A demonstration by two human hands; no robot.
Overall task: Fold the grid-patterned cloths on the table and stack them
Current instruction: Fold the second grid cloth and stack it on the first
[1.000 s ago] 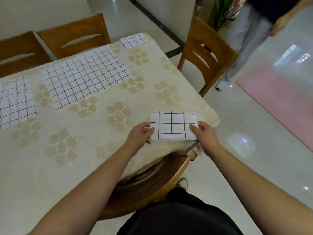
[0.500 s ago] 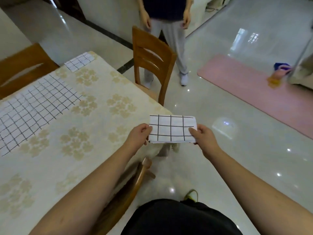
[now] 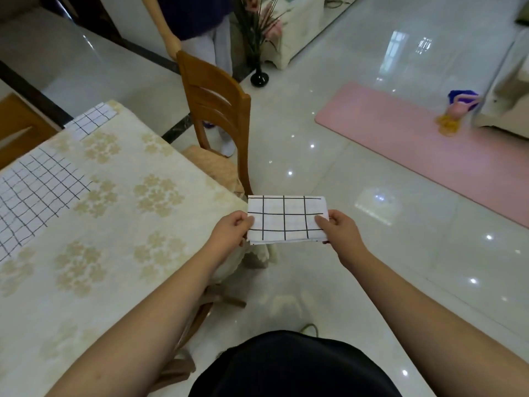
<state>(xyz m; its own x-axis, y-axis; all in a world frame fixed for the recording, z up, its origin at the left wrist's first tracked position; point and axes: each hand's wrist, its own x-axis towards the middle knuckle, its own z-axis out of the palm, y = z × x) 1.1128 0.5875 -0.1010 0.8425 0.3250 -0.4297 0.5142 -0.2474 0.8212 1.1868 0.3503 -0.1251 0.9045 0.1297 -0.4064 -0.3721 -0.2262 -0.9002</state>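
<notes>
Holding one folded cloth [image 3: 286, 219] in the air, past the near corner of the table [image 3: 120, 224], over the floor [image 3: 372, 253]; left hand [image 3: 232, 230] pinches its left edge, right hand [image 3: 337, 227] pinches its right edge, both closed on the fabric with thumbs on top. Cloth is a compact rectangle, several layers showing along the bottom edge, so I judge this one's folding done and it only needs placing. Small folded cloth at the far corner [image 3: 91, 120] of the table looks like the start of the stack, which is probably where mine goes; can't tell how many layers or pieces are in it. One cloth still spread flat [image 3: 37, 193] at the left side of the table, partly cut off by the frame edge, not folded yet. Count of grid cloths in view: three, meaning one in my hands, one folded on the table, one flat. More could be out of frame to the left, can't say. Progress estimate: roughly mid-task, at least one fold-and-stack cycle left after this placement. Other stuff: one wooden chair [image 3: 217, 110] at the table end, one pink mat [image 3: 429, 147] on the floor, one other person [image 3: 197, 24] standing behind the chair
</notes>
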